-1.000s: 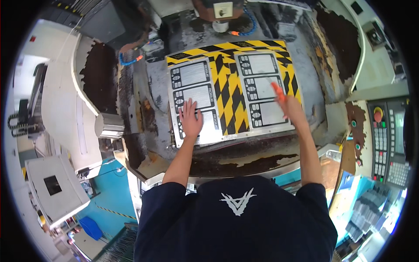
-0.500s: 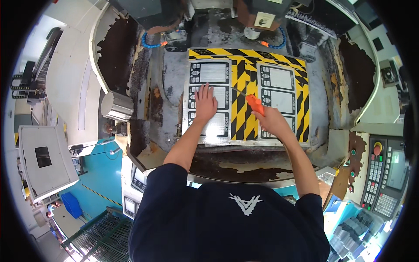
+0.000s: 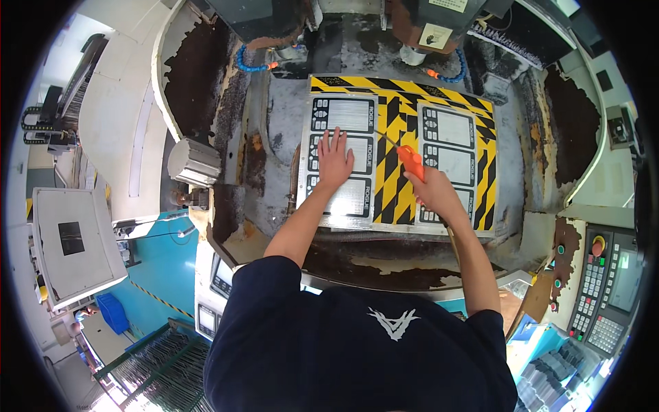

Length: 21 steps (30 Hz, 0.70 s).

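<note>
My left hand (image 3: 334,163) lies palm down with fingers spread on the middle panel (image 3: 360,155) of the left column. That panel is thin, with a black border, small buttons and a pale window. In my right hand (image 3: 434,191) is an orange air blow gun (image 3: 411,162), its handle wrapped by my fingers. Its thin metal nozzle (image 3: 388,139) points up and left toward the gap between the top-left panel (image 3: 343,115) and the middle one. Black-and-yellow striped tape (image 3: 394,185) runs between the columns. My right hand partly covers the lower right panel (image 3: 464,200).
Two dark machine heads with blue coolant hoses (image 3: 254,67) hang beyond the fixture plate. A grey cylinder (image 3: 193,162) stands at the left. To the right is a control panel (image 3: 604,288) with a red knob. A rusty ledge (image 3: 371,263) lies between me and the plate.
The whole view has shifted, so the fixture appears farther right. The nozzle tip has moved slightly toward the far edge of the plate. My left hand stays on the same panel.
</note>
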{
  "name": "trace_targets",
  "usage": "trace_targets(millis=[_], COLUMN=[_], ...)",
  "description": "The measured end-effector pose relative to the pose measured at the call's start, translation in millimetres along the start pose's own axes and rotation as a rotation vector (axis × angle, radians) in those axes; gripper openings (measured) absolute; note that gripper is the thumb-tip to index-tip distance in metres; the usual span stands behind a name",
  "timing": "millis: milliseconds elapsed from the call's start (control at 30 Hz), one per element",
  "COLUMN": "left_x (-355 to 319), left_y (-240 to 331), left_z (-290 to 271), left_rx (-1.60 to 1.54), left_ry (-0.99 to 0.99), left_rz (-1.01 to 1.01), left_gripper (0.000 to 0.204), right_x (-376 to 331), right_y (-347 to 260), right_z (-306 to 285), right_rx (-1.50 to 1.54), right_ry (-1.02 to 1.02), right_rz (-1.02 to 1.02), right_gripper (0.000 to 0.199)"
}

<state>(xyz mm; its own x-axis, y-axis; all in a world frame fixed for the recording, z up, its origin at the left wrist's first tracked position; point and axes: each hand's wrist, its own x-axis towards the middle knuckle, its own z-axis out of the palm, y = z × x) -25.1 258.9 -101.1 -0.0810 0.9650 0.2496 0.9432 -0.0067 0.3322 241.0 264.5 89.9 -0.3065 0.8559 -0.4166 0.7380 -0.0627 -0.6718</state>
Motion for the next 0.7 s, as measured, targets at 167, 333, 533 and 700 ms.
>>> trace_targets(millis=[167,333,533,700], left_x=[0.2,-1.5,-3.3,-2.2], left_y=[-17.0,-19.6,-13.8,-12.4], left_z=[-15.0,-14.7,-8.8,-10.3], left_rx=[-0.082,-0.101,-0.046,-0.051], left_ry=[-0.131,-0.121,-0.033,0.018], left_rz=[0.04,0.05,0.04,0.068], left_gripper=[0.056,0.056,0.054,0.052], right_x=[-1.0,1.7,-8.8,1.9], right_y=[6.5,0.6,-4.0,-11.0], right_z=[-1.9,-16.9,3.2,19.5], right_rx=[0.001,0.119,-0.02,-0.087], right_ry=[-0.004,0.013,-0.073,-0.04], right_rz=[0.038,0.141,-0.023,-0.043], right_gripper=[0.041,0.041,0.041,0.045])
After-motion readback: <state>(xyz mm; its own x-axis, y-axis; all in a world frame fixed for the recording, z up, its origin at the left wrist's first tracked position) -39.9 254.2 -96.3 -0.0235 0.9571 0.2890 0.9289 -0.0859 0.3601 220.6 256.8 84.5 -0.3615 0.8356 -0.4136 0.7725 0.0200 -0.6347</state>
